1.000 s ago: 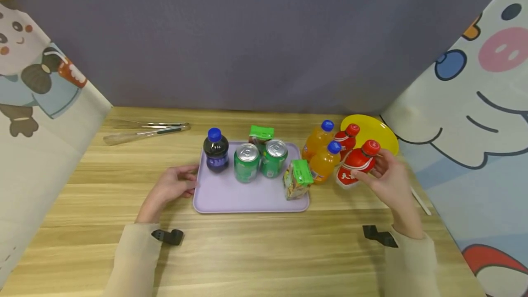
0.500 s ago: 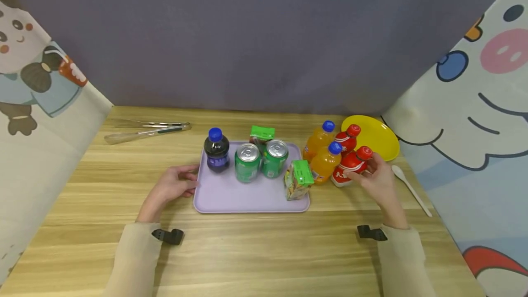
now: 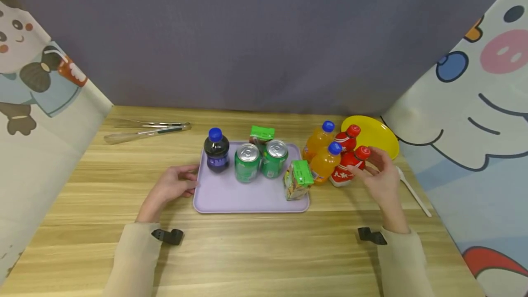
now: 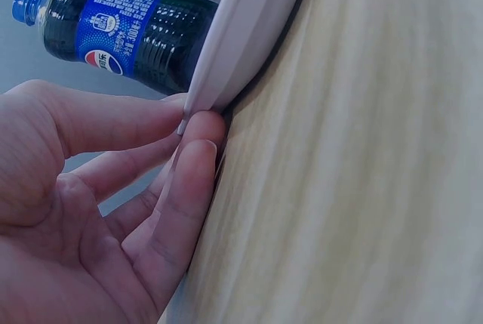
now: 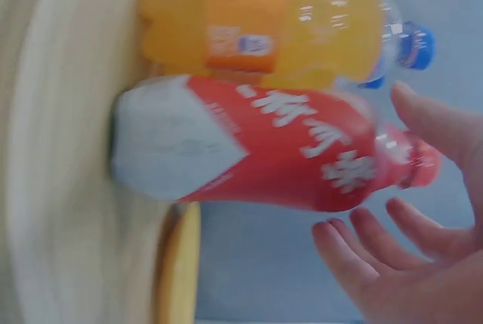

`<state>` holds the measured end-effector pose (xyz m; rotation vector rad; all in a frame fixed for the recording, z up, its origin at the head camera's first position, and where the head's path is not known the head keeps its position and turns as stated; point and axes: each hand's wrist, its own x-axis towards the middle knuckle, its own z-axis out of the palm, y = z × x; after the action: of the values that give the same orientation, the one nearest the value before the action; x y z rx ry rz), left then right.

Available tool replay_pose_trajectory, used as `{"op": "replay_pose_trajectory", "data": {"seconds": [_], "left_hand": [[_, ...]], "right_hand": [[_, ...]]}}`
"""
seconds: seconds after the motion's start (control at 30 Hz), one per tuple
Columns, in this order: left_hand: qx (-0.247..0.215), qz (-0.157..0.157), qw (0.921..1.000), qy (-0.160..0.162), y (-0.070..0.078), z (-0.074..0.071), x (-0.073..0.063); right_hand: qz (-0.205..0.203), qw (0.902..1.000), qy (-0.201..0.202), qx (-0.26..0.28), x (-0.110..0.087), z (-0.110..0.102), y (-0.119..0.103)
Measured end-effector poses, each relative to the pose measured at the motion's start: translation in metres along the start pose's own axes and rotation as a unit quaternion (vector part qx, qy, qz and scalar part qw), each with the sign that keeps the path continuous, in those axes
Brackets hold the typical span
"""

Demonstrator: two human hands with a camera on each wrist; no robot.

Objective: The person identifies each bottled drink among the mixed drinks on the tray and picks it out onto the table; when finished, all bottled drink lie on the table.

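At its left edge, the lilac tray (image 3: 247,200) is pinched by my left hand (image 3: 171,184), thumb over the rim and fingers beneath. A dark cola bottle (image 3: 216,152) with a blue cap stands on the tray near that hand. Two green cans (image 3: 246,164) and a drink carton (image 3: 298,181) share the tray. Right of it, my right hand (image 3: 381,178) is around the upper part of a red-labelled bottle (image 5: 302,150), with fingers spread and a gap visible in the right wrist view. That bottle stands upright beside two orange drink bottles (image 3: 323,166); another red bottle (image 3: 345,140) is behind.
A yellow plate (image 3: 377,134) lies at the back right, with a white spoon (image 3: 414,191) in front of it. Metal tongs (image 3: 148,133) rest at the back left. Another green-topped carton (image 3: 262,133) is behind the cans. A grey wall (image 3: 247,58) closes the back.
The red bottle moved left and became upright against the orange bottles. My right hand moved with it, then loosened its fingers from it. My left hand stayed at the tray's edge.
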<state>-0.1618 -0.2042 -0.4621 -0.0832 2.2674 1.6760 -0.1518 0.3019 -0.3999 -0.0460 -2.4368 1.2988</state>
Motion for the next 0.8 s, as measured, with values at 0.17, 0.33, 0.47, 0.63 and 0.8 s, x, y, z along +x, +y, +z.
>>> {"op": "replay_pose_trajectory", "data": {"seconds": [0.17,0.33,0.47,0.63,0.8], "left_hand": [[-0.003,-0.001,1.0000,-0.002,-0.001,0.001,0.001],[-0.005,-0.003,1.0000,-0.002,-0.002,0.001,0.002],[-0.006,-0.005,1.0000,-0.001,-0.002,0.000,0.001],[-0.006,-0.009,0.9999,0.001,-0.001,-0.001,0.000],[-0.002,-0.008,1.0000,0.002,0.001,0.000,-0.001]], "right_hand": [[-0.017,0.9978,0.050,0.040,-0.002,-0.005,-0.024],[-0.056,0.9957,0.060,0.042,-0.004,-0.009,-0.035],[-0.074,0.9947,0.065,0.029,-0.007,-0.011,-0.048],[-0.110,0.9916,0.069,-0.005,-0.015,-0.009,-0.086],[-0.158,0.9853,0.065,0.003,-0.019,-0.002,-0.111]]}}
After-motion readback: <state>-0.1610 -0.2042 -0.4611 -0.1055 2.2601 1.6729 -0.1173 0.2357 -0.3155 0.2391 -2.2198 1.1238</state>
